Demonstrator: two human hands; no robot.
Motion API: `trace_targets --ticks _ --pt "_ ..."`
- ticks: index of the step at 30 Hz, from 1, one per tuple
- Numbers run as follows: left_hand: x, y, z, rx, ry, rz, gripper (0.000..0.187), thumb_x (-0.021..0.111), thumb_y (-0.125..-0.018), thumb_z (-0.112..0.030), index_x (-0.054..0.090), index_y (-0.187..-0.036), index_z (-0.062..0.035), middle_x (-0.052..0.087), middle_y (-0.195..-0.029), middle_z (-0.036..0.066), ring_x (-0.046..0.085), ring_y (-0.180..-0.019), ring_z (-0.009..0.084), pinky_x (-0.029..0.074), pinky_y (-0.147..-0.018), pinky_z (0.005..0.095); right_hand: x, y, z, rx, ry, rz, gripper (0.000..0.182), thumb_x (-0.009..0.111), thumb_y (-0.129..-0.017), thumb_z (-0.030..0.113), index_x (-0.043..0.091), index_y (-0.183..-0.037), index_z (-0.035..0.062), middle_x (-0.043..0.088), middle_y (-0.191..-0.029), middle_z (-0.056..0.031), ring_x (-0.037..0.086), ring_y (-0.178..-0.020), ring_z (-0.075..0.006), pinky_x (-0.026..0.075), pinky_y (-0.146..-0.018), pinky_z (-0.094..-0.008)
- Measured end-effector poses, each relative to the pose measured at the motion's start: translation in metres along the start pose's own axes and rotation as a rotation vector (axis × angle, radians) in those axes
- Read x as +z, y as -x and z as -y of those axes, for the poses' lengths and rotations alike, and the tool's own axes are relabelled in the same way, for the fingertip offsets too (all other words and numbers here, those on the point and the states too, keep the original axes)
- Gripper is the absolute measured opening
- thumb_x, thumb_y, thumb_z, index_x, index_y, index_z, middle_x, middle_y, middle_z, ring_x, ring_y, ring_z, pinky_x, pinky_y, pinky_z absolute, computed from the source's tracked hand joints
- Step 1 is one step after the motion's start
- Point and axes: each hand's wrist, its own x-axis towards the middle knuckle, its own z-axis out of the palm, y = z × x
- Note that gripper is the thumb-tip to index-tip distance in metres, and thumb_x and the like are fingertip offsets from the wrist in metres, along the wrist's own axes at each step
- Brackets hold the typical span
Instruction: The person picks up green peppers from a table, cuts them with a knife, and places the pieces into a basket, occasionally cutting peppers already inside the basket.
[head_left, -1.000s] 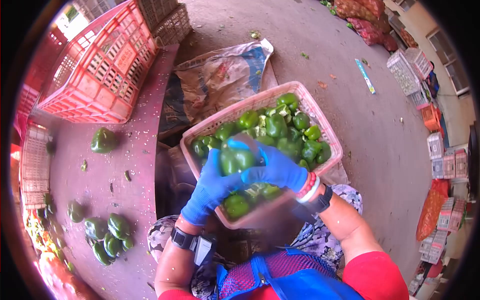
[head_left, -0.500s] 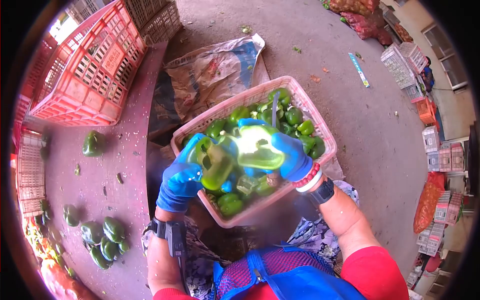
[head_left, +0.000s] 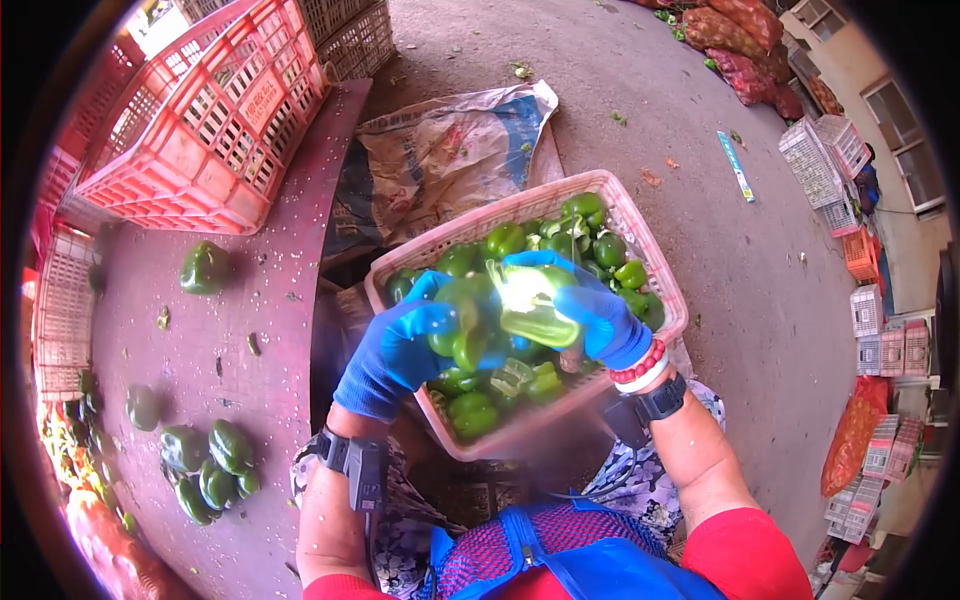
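Both my hands wear blue gloves and meet above a pink crate (head_left: 590, 180) of green bell peppers. My left hand (head_left: 405, 340) is closed on a green bell pepper piece (head_left: 468, 335), which is blurred. In my right hand (head_left: 605, 320) is a cut bell pepper half (head_left: 540, 320), its hollow, brightly lit inside showing. Below the right hand a brown stub (head_left: 572, 360), like the end of a handle, pokes out; the rest of it is hidden. Whole and cut bell peppers (head_left: 472, 413) fill the crate beneath.
On the purplish board at left lie several bell peppers (head_left: 205, 267) and a large pink crate (head_left: 215, 130). A crumpled sack (head_left: 450, 150) lies on the ground behind the full crate. Stacked crates (head_left: 820, 165) and filled net sacks (head_left: 735, 45) line the right side.
The view has shifted, so the scene sits slightly further right. The two pepper pieces have come closer together, and the left piece has turned. Both hands keep their hold.
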Motion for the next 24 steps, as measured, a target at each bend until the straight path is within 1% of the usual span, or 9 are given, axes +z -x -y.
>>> trace_targets --ticks 3,6,9,10,13,17,20,23,24 --pt "0.0 -0.001 -0.003 0.022 0.046 0.147 0.068 0.067 -0.085 -0.016 0.042 -0.147 -0.0061 0.05 -0.143 0.012 0.057 -0.122 0.0319 0.055 -0.092 0.0559 -0.001 0.0 0.001 0.033 -0.015 0.014 0.067 0.063 -0.09 0.034 0.044 -0.145 0.0012 0.052 -0.143 -0.0147 0.051 -0.131 -0.0233 0.042 -0.11 -0.0393" --pt "0.02 0.004 -0.01 -0.366 0.394 0.148 0.065 0.068 -0.088 -0.012 0.044 -0.148 -0.0103 0.053 -0.138 0.01 0.06 -0.118 0.0281 0.056 -0.092 0.0514 0.008 0.002 0.007 0.033 0.35 -0.013 0.064 0.065 -0.089 0.034 0.048 -0.143 0.0026 0.053 -0.14 -0.014 0.051 -0.13 -0.0214 0.043 -0.109 -0.0375" --pt "0.022 0.001 0.019 -0.46 0.253 0.012 0.041 0.069 -0.093 -0.012 0.056 -0.132 -0.0082 0.064 -0.115 0.003 0.063 -0.102 0.0153 0.057 -0.085 0.0349 0.017 0.005 -0.001 0.267 0.208 -0.05 0.06 0.071 -0.086 0.023 0.052 -0.14 0.0033 0.059 -0.13 -0.0079 0.055 -0.117 -0.0143 0.046 -0.098 -0.0303" --pt "0.028 0.002 0.01 -0.415 0.076 -0.004 0.028 0.069 -0.092 -0.008 0.062 -0.119 -0.0077 0.065 -0.104 -0.001 0.061 -0.095 0.0101 0.053 -0.081 0.0259 0.015 0.002 -0.001 0.351 0.14 -0.065 0.057 0.075 -0.086 0.014 0.053 -0.138 0.0026 0.064 -0.12 -0.0066 0.062 -0.103 -0.0111 0.05 -0.091 -0.0257" --pt "0.033 0.0 0.005 -0.535 0.185 -0.046 0.023 0.07 -0.092 -0.007 0.064 -0.114 -0.007 0.065 -0.099 -0.001 0.061 -0.091 0.0084 0.05 -0.078 0.0219 0.003 -0.005 -0.013 0.374 0.055 -0.054 0.056 0.074 -0.087 0.015 0.053 -0.137 0.0025 0.065 -0.116 -0.007 0.062 -0.102 -0.0117 0.051 -0.091 -0.0263" --pt "0.036 0.008 -0.003 -0.348 -0.013 -0.18 0.021 0.07 -0.091 -0.007 0.065 -0.111 -0.0061 0.066 -0.09 0.0 0.06 -0.075 0.0071 0.048 -0.065 0.0212 0.005 -0.026 -0.011 0.354 0.126 -0.021 0.054 0.075 -0.088 0.016 0.054 -0.136 0.0032 0.065 -0.114 -0.0074 0.063 -0.104 -0.0128 0.051 -0.093 -0.0278" --pt "0.039 0.026 -0.001 -0.313 -0.046 -0.382 0.008 0.066 -0.089 -0.004 0.063 -0.097 -0.0024 0.062 -0.085 -0.001 0.054 -0.075 0.0043 0.048 -0.064 0.023 0.025 -0.04 -0.027 0.288 0.202 0.012 0.062 0.076 -0.087 0.019 0.049 -0.141 0.0038 0.065 -0.116 -0.0052 0.062 -0.104 -0.0122 0.05 -0.093 -0.0284" --pt "0.046 0.049 0.025 -0.187 -0.059 -0.582 0.007 0.066 -0.088 -0.005 0.062 -0.092 -0.0027 0.062 -0.084 -0.001 0.054 -0.075 0.0041 0.048 -0.065 0.0234 0.039 -0.037 -0.066 0.107 0.453 0.015 0.072 0.077 -0.086 0.021 0.042 -0.146 0.0048 0.062 -0.12 -0.0055 0.058 -0.108 -0.0137 0.048 -0.096 -0.0308" --pt "0.053 0.058 0.028 -0.187 -0.12 -0.624 0.008 0.066 -0.086 -0.007 0.062 -0.091 -0.0026 0.062 -0.082 0.003 0.058 -0.075 0.0103 0.05 -0.067 0.0287 0.044 -0.03 -0.073 0.114 0.487 0.012 0.073 0.076 -0.087 0.018 0.039 -0.148 0.0049 0.059 -0.123 -0.0068 0.055 -0.113 -0.0144 0.045 -0.099 -0.0314"
